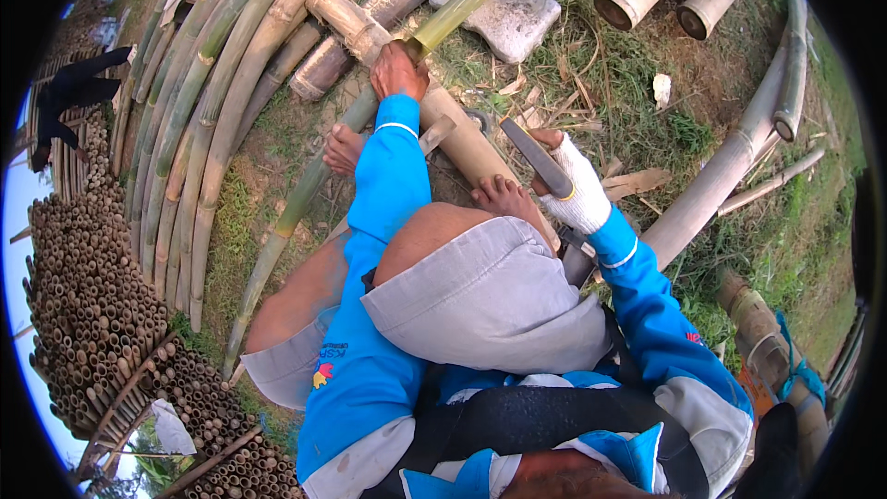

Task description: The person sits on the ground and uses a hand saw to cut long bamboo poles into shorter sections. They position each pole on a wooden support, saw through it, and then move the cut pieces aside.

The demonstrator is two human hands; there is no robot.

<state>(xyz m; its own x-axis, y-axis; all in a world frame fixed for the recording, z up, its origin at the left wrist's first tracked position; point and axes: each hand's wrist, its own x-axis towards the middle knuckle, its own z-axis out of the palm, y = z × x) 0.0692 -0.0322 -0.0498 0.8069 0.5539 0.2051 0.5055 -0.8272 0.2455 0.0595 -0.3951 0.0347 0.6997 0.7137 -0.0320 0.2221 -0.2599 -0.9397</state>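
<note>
My bare left hand (399, 71) is closed round a long green bamboo pole (471, 2), which slants from upper right to lower left. Beneath the hand, the pole crosses a thick, pale bamboo log (467, 143) on the ground. In my right hand (582, 188), which wears a white glove, a broad-bladed knife (536, 155) is gripped, its blade pointing up and left, apart from the pole. My bare right foot (506, 199) rests on the thick log; the left foot (343, 149) is beside the pole.
Long bamboo poles (208, 102) lie side by side at left, above a big stack of cut bamboo (92, 286). A pale stone block (499, 14) sits beyond the log. More thick bamboo (716, 189) lies at right. Far left, another person (74, 97) in dark clothes is visible.
</note>
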